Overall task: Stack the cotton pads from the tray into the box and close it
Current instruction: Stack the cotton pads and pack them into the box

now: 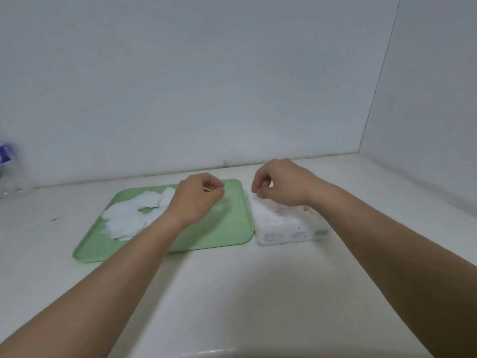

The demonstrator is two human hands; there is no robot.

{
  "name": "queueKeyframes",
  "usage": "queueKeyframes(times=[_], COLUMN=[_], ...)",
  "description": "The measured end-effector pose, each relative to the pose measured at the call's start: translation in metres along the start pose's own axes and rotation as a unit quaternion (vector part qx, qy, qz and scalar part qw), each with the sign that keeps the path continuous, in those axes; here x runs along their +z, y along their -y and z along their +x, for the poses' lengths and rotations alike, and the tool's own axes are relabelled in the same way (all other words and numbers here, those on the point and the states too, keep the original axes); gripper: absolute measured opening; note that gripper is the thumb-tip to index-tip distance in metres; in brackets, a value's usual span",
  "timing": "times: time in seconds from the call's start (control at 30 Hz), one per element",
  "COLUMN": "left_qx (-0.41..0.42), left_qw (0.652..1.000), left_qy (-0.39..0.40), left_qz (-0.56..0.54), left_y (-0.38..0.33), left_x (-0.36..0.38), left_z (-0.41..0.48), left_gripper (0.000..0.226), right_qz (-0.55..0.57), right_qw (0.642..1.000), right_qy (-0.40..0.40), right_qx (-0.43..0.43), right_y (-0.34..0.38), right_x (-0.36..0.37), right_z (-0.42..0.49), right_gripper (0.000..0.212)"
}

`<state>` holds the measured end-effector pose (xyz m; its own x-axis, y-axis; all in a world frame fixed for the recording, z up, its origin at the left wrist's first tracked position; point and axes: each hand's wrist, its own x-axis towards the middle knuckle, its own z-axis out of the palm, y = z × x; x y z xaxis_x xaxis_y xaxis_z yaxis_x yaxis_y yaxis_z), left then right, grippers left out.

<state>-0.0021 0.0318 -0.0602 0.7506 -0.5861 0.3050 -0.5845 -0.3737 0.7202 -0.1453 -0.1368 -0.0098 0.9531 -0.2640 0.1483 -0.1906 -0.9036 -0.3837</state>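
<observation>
White counter [232,293] beneath grey walls [206,86]; left hand [196,200] over tray [219,236], right hand [281,184] over box [284,233], grips curled, contents unclear.

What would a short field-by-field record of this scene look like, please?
tray: green, on the white counter
cotton pads: loose white pile on the tray's left part
box: clear, just right of the tray, white pads inside
left hand: above the tray, fingers curled; what the grip holds is unclear
right hand: above the box's far left corner, fingers curled; grip unclear
bottle: blurred, at the far left edge
</observation>
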Motion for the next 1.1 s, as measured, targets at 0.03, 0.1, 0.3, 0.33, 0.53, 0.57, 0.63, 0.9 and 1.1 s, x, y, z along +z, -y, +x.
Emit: queueKeyframes(times=[0.03, 0.1, 0.3, 0.33, 0.53, 0.57, 0.63, 0.9, 1.1], left_qx=[-0.010, -0.036, -0.093, -0.105, -0.149, -0.149, -0.143, -0.118, -0.101], left_qw=[1.000, 0.999, 0.992, 0.990, 0.971, 0.967, 0.960, 0.958, 0.963], left_qy=[-0.006, -0.024, -0.084, -0.096, -0.154, -0.163, -0.183, -0.204, -0.208], left_qz=[0.000, -0.001, -0.002, -0.005, -0.104, -0.123, -0.155, -0.164, -0.136], left_y=[0.010, 0.037, 0.100, 0.108, 0.134, 0.133, 0.134, 0.143, 0.142], left_x=[-0.008, -0.032, -0.089, -0.094, -0.104, -0.103, -0.099, -0.095, -0.101], left_z=[-0.003, -0.011, -0.018, -0.017, 0.002, 0.005, 0.011, 0.015, 0.006], left_gripper=[0.005, 0.005, 0.014, 0.016, 0.025, 0.023, 0.019, 0.018, 0.020], right_qz=[0.024, 0.079, 0.173, 0.185, 0.183, 0.167, 0.128, 0.131, 0.190], right_qw=[1.000, 0.996, 0.984, 0.983, 0.980, 0.983, 0.987, 0.983, 0.974], right_qy=[0.003, 0.013, 0.012, 0.004, 0.009, 0.022, 0.051, 0.108, 0.113], right_qx=[-0.014, -0.041, -0.031, -0.012, 0.073, 0.078, 0.078, 0.066, 0.057], right_y=[0.011, 0.041, 0.102, 0.106, 0.115, 0.116, 0.118, 0.119, 0.105], right_x=[0.007, 0.029, 0.094, 0.104, 0.157, 0.161, 0.167, 0.174, 0.177], right_z=[0.007, 0.026, 0.076, 0.084, 0.130, 0.132, 0.137, 0.147, 0.147], right_gripper=[0.018, 0.016, 0.017, 0.018, 0.016, 0.022, 0.030, 0.030, 0.056])
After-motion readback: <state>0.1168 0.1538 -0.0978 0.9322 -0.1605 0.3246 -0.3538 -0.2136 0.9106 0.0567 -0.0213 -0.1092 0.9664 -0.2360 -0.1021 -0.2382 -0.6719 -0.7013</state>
